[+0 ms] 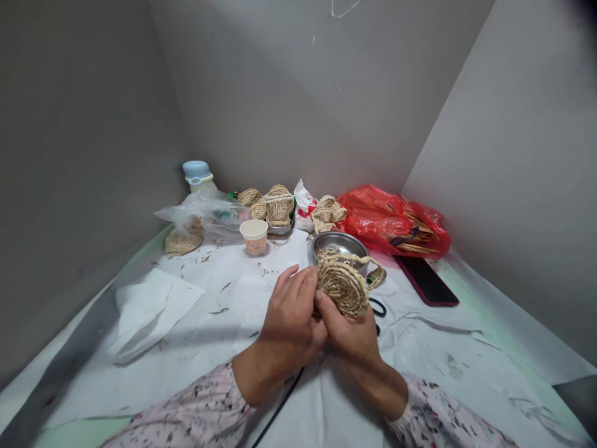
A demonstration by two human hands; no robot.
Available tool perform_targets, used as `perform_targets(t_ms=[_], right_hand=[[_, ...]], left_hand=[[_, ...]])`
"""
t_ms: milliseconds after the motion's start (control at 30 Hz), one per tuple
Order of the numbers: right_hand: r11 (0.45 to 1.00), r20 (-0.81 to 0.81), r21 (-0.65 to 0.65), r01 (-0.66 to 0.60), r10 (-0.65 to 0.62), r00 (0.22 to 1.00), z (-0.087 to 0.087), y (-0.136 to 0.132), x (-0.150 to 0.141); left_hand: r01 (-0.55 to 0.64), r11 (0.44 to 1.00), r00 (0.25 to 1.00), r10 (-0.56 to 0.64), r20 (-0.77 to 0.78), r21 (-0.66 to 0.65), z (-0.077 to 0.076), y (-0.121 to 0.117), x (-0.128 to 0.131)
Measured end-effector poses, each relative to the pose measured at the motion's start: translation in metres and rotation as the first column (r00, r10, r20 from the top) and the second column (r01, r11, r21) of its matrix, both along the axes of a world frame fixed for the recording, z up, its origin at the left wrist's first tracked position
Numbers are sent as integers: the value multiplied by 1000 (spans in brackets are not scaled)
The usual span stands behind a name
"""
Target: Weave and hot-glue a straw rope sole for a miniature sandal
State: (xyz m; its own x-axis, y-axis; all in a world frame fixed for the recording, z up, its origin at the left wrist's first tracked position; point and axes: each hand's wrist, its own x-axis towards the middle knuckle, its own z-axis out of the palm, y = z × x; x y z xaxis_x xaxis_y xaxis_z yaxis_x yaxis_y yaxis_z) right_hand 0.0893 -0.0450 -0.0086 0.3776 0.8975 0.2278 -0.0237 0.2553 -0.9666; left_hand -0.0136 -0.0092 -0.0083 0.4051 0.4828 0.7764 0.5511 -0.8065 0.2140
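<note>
Two narrow grips: left hand (291,311) and right hand (349,336) pinch a coarse coiled straw disc (342,287).

No words, brand names or numbers can be read anywhere in this view. The paper cup (254,239) is showing a printed band around its side, and the white plastic bag (302,205) is carrying red print, but both are too small and blurred to read.
</note>
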Motion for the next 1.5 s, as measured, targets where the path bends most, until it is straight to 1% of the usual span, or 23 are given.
perform_targets(t_ms=[133, 433, 700, 867, 1033, 1267, 1500], right_hand=[[1000, 9, 6, -1, 1, 1000, 0, 0, 0], [999, 26, -37, 9, -8, 1000, -1, -2, 0], [1000, 62, 3, -12, 12, 998, -1, -1, 2], [1000, 27, 12, -2, 2, 1000, -3, -1, 2], [1000, 25, 8, 6, -6, 1000, -5, 0, 1], [999, 39, 32, 4, -5, 999, -8, 1, 2], [1000, 51, 28, 13, -14, 999, -11, 0, 2]], left_hand=[[0, 1000, 1000, 0, 1, -12, -1, 1, 0], [9, 1000, 1000, -10, 8, 26, -5, 2, 0], [11, 999, 1000, -11, 12, 46, -5, 2, 0], [4, 999, 1000, -5, 8, 42, -5, 2, -1], [12, 998, 1000, -13, 11, 54, -4, 2, 0], [25, 999, 999, -25, 20, 41, -7, 3, -1], [31, 999, 999, -32, 15, 32, -9, 3, -2]])
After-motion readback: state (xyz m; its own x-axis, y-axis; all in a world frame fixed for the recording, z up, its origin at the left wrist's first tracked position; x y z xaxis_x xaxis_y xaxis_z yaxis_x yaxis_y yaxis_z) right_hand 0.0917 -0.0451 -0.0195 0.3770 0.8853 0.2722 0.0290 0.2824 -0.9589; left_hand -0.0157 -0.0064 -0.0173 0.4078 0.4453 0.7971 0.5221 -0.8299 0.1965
